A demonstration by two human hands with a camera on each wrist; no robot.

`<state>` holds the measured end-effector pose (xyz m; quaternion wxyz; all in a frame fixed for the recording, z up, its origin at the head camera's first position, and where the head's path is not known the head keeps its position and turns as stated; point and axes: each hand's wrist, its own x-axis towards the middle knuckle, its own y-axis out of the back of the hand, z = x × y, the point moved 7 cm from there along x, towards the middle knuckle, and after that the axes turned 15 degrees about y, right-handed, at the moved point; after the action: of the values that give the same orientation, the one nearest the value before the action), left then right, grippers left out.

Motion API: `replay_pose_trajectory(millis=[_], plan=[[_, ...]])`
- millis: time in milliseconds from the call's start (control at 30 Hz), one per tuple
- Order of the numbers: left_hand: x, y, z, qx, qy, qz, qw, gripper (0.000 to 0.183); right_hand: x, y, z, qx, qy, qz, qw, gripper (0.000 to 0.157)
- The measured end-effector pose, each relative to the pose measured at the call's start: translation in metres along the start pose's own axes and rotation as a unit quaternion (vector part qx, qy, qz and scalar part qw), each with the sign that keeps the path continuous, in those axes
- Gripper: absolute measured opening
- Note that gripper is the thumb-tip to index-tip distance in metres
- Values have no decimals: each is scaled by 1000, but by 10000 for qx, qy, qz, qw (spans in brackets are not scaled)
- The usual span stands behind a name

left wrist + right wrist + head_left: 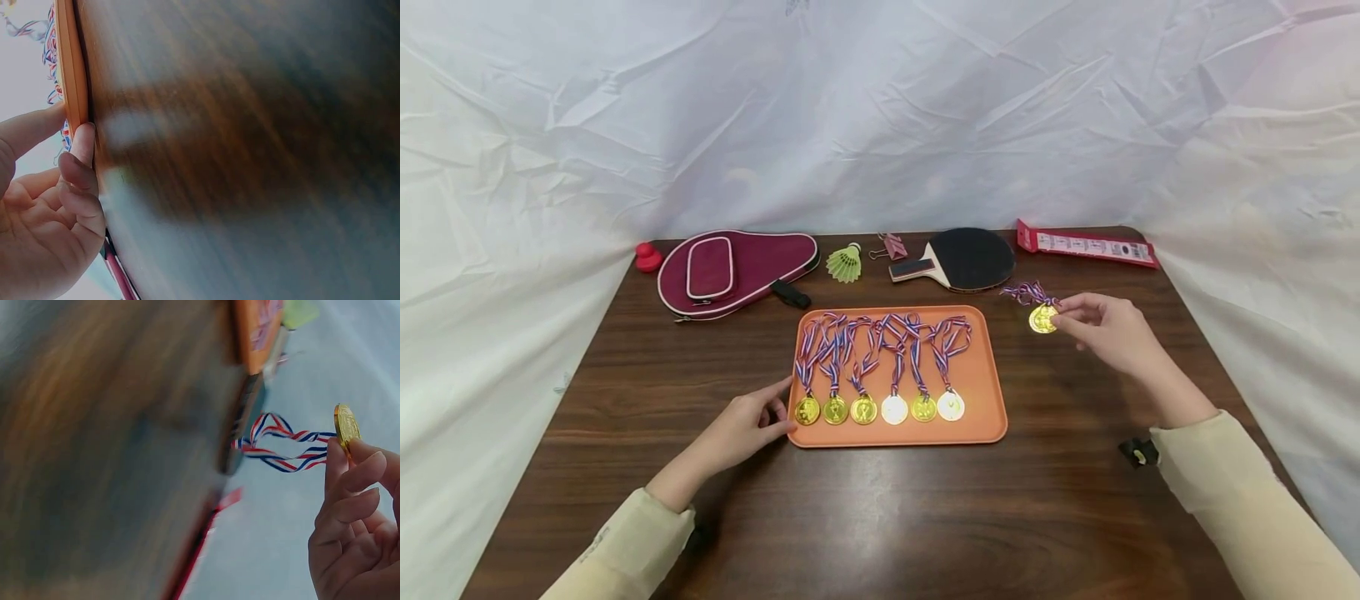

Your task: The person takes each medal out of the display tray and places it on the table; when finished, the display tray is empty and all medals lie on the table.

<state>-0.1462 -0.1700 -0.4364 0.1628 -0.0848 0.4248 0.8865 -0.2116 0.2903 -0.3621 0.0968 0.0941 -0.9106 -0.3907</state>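
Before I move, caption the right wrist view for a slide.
A right hand pinches a gold medal, its striped ribbon looped alongside.

Orange tray point(987, 392) on brown table point(880, 517)

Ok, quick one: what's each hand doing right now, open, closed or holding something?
Left hand: holding the orange tray by its edge.
Right hand: holding a gold medal between thumb and fingers.

The medal point(1042, 320) looks glossy metal, the tray point(983, 400) smooth plastic.
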Motion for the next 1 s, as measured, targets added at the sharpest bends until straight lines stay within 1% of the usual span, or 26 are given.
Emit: replay_pose_trajectory(millis=[100,233,367,467,600,767,900,1000], plan=[[-1,0,0,20,49,-18,10000,64,-4,-7,13,11,-108,-376,9992,42],[-2,-1,1,27,73,-76,9999,64,-13,-22,24,61,-240,-885,9958,40],[-2,0,2,18,123,-47,9999,64,-22,-34,33,121,-380,-1192,9921,36],[-2,1,3,39,104,-28,9999,63,-26,-42,38,211,-471,-1343,9896,33],[-2,1,4,54,76,-31,10000,63,-30,-50,44,338,-551,-1434,9876,31],[-2,1,4,98,92,-51,9999,63,-32,-56,46,425,-492,-1414,9878,30],[-2,1,4,84,79,-45,9999,63,-32,-56,48,297,-452,-1311,9899,29],[-2,0,4,55,107,-44,9999,63,-32,-56,49,150,-342,-1261,9913,31]])
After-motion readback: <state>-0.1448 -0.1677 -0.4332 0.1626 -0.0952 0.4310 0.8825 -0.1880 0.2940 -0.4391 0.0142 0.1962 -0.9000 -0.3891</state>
